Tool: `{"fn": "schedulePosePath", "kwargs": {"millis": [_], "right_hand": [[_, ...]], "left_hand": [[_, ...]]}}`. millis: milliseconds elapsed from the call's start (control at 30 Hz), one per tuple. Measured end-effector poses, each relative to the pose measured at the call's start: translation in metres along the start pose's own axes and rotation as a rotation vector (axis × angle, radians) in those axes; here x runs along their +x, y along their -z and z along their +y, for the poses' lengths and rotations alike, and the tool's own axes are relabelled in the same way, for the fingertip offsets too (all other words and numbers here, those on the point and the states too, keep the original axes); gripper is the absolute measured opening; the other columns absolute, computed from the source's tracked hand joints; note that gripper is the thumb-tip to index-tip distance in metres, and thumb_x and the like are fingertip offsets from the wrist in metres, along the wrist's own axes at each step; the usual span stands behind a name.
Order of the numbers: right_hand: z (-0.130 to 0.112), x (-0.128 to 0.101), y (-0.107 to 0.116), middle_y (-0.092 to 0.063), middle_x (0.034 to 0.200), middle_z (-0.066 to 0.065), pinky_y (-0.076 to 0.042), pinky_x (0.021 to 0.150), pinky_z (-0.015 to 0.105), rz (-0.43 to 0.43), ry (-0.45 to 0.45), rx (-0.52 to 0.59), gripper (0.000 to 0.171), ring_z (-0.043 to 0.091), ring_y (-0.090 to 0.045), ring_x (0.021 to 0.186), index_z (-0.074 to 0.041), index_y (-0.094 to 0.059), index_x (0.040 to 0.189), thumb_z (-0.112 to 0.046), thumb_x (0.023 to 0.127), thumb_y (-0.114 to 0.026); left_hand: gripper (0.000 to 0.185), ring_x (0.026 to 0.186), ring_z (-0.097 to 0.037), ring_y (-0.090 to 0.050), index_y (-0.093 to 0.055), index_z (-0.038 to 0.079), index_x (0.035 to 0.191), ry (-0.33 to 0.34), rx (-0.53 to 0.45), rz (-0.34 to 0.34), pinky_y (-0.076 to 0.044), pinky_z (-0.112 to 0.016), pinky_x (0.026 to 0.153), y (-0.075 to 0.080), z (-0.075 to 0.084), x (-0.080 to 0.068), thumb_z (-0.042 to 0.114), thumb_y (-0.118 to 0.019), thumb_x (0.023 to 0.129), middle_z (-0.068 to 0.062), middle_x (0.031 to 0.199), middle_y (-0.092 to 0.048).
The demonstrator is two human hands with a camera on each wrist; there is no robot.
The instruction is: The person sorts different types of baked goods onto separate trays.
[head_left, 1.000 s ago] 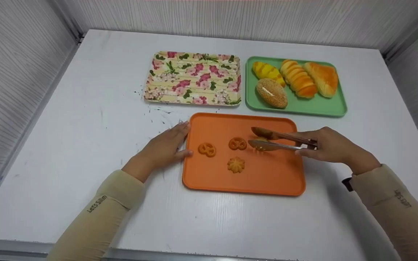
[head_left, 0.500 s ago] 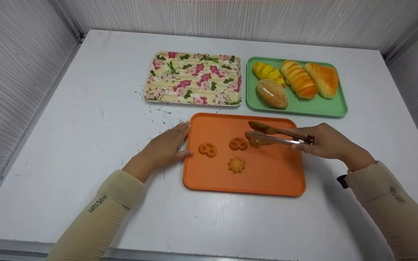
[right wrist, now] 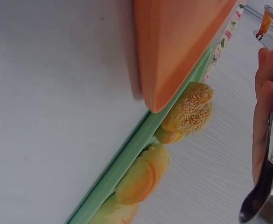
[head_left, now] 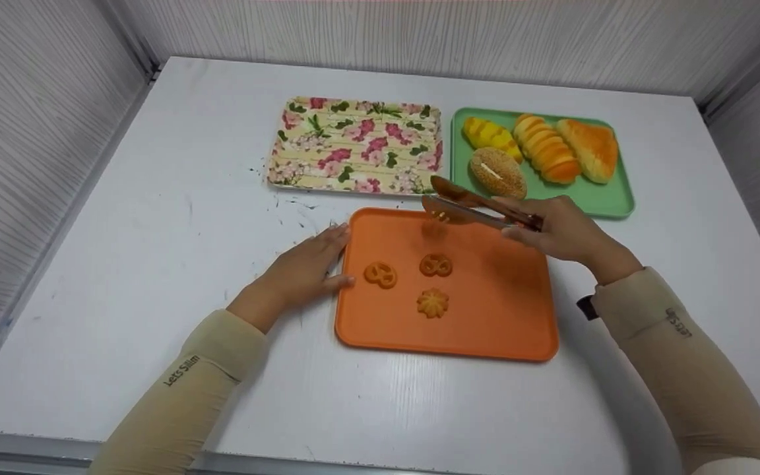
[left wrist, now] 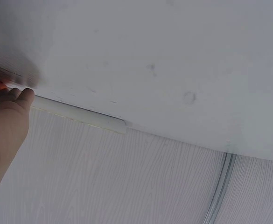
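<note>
So the right hand has its fingers wrapped round a pair of metal tongs, squeezed nearly closed on a small orange cookie that's lifted off and hanging just over the far edge of the orange tray, near the tabletop's middle. Left hand is lying flat and relaxed on the table, fingertips touching that tray's left edge, and three more cookies sit in the tray's left half. Along the tabletop's far edge there's a floral tray and, right beside it, a green tray with four bread rolls on it.
</note>
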State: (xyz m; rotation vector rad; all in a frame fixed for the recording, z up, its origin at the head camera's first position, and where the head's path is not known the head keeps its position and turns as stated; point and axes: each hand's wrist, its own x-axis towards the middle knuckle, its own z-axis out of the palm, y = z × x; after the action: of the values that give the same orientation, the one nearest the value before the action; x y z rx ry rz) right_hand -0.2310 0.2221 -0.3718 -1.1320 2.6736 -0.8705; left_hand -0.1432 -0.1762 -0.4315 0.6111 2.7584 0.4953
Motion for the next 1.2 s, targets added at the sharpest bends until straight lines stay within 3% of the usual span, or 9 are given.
{"fn": "schedulePosePath", "kwargs": {"millis": [267,500,567,700,833,1200], "right_hand": [[-0.004,0.032,-0.009,-0.063,0.066,0.005,-0.041,0.049,0.032,0.013,-0.105,-0.006,0.049,0.016,-0.052,0.052,-0.019,-0.053,0.138,-0.037,0.093,-0.062],[-0.001,0.05,-0.019,-0.043,0.053,0.005,-0.033,0.049,0.034,0.009,-0.182,-0.039,0.05,0.019,-0.035,0.047,-0.021,-0.052,0.139,-0.04,0.093,-0.06],[-0.001,0.054,-0.021,-0.045,0.055,0.008,-0.032,0.051,0.034,0.01,-0.212,-0.048,0.049,0.02,-0.035,0.05,-0.02,-0.053,0.138,-0.039,0.093,-0.06],[0.0,0.06,-0.024,-0.065,0.086,0.014,-0.034,0.057,0.037,0.009,-0.245,-0.055,0.049,0.024,-0.042,0.059,-0.021,-0.052,0.139,-0.036,0.093,-0.061],[0.003,0.065,-0.027,-0.06,0.124,0.014,-0.039,0.069,0.042,-0.002,-0.256,-0.064,0.05,0.029,-0.055,0.081,-0.024,-0.05,0.14,-0.037,0.093,-0.062],[0.006,0.07,-0.033,-0.061,0.122,0.015,-0.043,0.085,0.051,-0.001,-0.252,-0.098,0.054,0.034,-0.057,0.103,-0.02,-0.05,0.141,-0.036,0.092,-0.064]], "left_hand": [[0.084,0.144,-0.022,-0.008,-0.008,0.008,0.153,0.002,0.006,0.01,-0.014,-0.04,0.115,-0.001,0.0,-0.001,0.055,-0.045,0.095,-0.006,0.159,-0.008],[0.084,0.144,-0.02,-0.007,-0.007,0.01,0.154,0.016,0.012,0.001,-0.013,-0.039,0.115,-0.001,-0.001,-0.001,0.056,-0.045,0.095,-0.004,0.159,-0.006],[0.084,0.144,-0.02,-0.007,-0.008,0.009,0.153,0.01,0.017,0.005,-0.013,-0.039,0.115,-0.001,-0.001,0.0,0.056,-0.045,0.095,-0.004,0.159,-0.007],[0.084,0.144,-0.02,-0.008,-0.009,0.008,0.153,-0.001,0.025,0.015,-0.015,-0.039,0.114,-0.002,-0.001,0.0,0.055,-0.046,0.094,-0.005,0.159,-0.009],[0.085,0.144,-0.02,-0.008,-0.008,0.008,0.153,-0.001,0.032,0.016,-0.015,-0.039,0.114,-0.003,-0.002,0.001,0.055,-0.047,0.094,-0.005,0.159,-0.009],[0.085,0.144,-0.019,-0.006,-0.007,0.009,0.154,0.011,0.029,0.008,-0.013,-0.038,0.115,-0.004,-0.002,0.002,0.056,-0.045,0.094,-0.004,0.159,-0.006]]}}
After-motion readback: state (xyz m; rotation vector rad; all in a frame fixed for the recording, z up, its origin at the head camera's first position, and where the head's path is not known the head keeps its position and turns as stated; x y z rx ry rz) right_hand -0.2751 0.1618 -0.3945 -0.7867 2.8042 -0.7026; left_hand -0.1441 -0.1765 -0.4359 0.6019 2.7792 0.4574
